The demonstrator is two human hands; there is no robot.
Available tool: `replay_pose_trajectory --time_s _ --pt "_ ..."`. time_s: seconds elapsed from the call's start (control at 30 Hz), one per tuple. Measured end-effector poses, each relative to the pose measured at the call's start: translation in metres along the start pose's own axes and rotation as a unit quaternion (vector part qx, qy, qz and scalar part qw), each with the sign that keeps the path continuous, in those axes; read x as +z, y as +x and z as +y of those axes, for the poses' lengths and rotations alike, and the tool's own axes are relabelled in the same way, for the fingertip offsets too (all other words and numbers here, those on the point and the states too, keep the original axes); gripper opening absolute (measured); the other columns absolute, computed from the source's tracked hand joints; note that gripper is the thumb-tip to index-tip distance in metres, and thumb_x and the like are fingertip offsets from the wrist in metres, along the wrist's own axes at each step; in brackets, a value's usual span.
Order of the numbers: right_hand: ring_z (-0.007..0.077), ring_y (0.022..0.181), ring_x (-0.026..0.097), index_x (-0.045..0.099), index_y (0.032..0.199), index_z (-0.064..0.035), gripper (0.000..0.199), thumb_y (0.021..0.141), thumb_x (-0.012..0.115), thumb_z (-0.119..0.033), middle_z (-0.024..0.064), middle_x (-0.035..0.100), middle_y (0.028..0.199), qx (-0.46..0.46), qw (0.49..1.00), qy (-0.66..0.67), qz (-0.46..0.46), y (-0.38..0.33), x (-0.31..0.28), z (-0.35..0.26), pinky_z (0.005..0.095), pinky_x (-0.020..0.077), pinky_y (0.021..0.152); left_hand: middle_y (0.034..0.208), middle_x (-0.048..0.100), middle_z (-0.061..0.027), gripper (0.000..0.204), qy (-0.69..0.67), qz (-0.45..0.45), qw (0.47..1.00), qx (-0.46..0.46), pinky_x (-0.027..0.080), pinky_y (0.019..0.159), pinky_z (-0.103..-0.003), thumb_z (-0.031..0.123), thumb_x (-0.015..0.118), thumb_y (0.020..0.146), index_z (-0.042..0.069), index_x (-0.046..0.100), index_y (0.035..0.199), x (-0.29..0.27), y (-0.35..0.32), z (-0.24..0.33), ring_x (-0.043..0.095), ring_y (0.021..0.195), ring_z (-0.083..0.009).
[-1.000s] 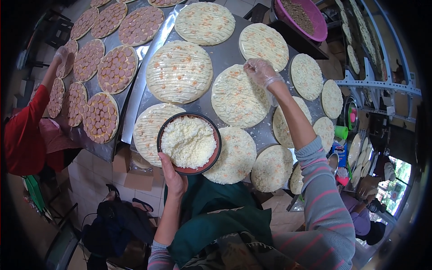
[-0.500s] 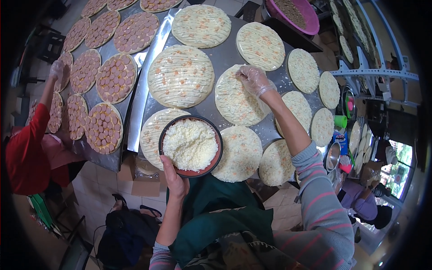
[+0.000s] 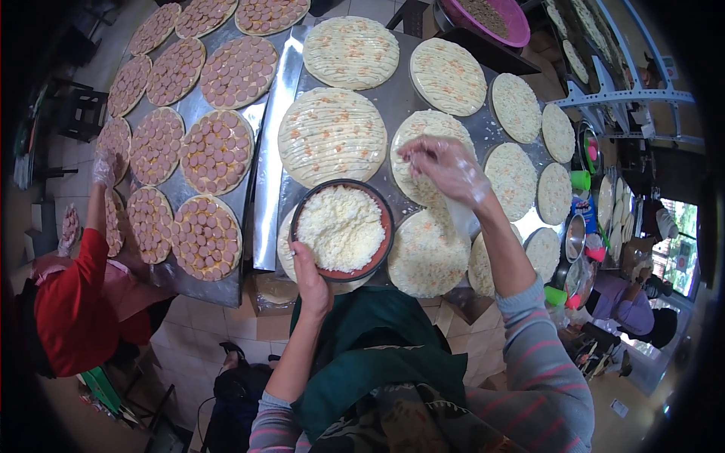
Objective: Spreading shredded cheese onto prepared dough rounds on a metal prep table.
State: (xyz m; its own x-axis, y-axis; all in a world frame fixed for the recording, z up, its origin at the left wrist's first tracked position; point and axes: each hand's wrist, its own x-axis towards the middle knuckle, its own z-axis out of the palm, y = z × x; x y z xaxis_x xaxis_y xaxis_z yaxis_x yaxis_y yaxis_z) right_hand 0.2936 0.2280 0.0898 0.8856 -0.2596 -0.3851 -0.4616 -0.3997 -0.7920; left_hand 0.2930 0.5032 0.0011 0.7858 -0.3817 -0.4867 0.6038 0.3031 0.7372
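My left hand [image 3: 312, 285] holds a round dark-rimmed, reddish-brown bowl [image 3: 387, 230] by its near left side, the thumb over the rim. White grated cheese [image 3: 340, 226] fills the bowl, with a hollow in its middle. Over a round flat dough base [image 3: 434, 124] covered with white crumbs hovers my right hand [image 3: 447, 167], in a clear plastic glove, its fingers bent together. Whatever lies in those fingers is hidden. Beneath the bowl, another base [image 3: 287, 249] is partly covered. Left of my right hand lies a base with cream-coloured stripes and orange bits [image 3: 332, 140].
Several more topped bases stand on the metal table [image 3: 268, 189]. On the left, a person in red [image 3: 72, 302] reaches over bases covered with sausage slices [image 3: 217, 151]. A pink basin [image 3: 502, 19] stands at the far side; a blue metal rack [image 3: 627, 98] rises at right.
My right hand has lifted off the crumb-covered base and its fingers have loosened somewhat. The view has shifted, so the tables appear further right and lower. The bowl stays in my left hand.
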Motion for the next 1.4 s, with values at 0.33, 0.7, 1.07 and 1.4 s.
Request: replay_pose_trajectory --time_s 0.33,0.7,1.07,1.4 --pt "0.0302 0.103 0.055 0.053 0.117 -0.0065 0.036 0.081 0.057 -0.004 0.0166 0.053 0.114 -0.247 0.949 -0.195 -0.002 -0.046 0.085 -0.022 0.0371 0.0482 0.085 0.128 0.045 -0.0109 0.055 0.054 -0.098 0.993 -0.022 0.036 0.1 -0.035 0.046 0.029 0.098 0.003 0.034 0.132 0.029 0.035 -0.001 0.046 0.117 -0.0195" --pt "0.0318 0.099 0.057 0.057 0.105 -0.0053 0.031 0.078 0.065 -0.019 0.0144 0.057 0.107 -0.253 0.932 -0.226 0.127 -0.023 0.04 0.011 0.0412 0.0459 0.083 0.133 0.041 -0.0111 0.057 0.019 -0.112 0.991 -0.076 0.031 0.104 -0.034 0.046 0.029 0.098 0.003 0.031 0.134 0.099 0.057 -0.013 0.041 0.121 -0.0192" --pt "0.008 0.069 0.061 0.063 0.102 -0.0068 0.019 0.086 0.063 -0.018 0.004 0.063 0.084 0.064 0.983 0.081 -0.155 0.027 -0.116 0.038 0.0216 0.0519 0.058 0.132 0.042 -0.0116 0.057 0.005 -0.15 0.987 -0.051 0.033 0.102 -0.033 0.045 0.028 0.098 0.001 0.03 0.135 0.179 0.12 -0.076 0.043 0.119 -0.0188" --pt "0.0229 0.083 0.066 0.069 0.091 -0.0111 0.017 0.079 0.062 -0.019 0.0128 0.067 0.094 -0.081 0.965 -0.239 0.074 0.161 -0.218 0.13 0.0297 0.0524 0.074 0.131 0.041 -0.0127 0.053 -0.039 -0.096 0.993 -0.059 0.031 0.103 -0.031 0.039 0.028 0.1 -0.001 0.029 0.134 0.191 0.112 -0.067 0.042 0.119 -0.0176"
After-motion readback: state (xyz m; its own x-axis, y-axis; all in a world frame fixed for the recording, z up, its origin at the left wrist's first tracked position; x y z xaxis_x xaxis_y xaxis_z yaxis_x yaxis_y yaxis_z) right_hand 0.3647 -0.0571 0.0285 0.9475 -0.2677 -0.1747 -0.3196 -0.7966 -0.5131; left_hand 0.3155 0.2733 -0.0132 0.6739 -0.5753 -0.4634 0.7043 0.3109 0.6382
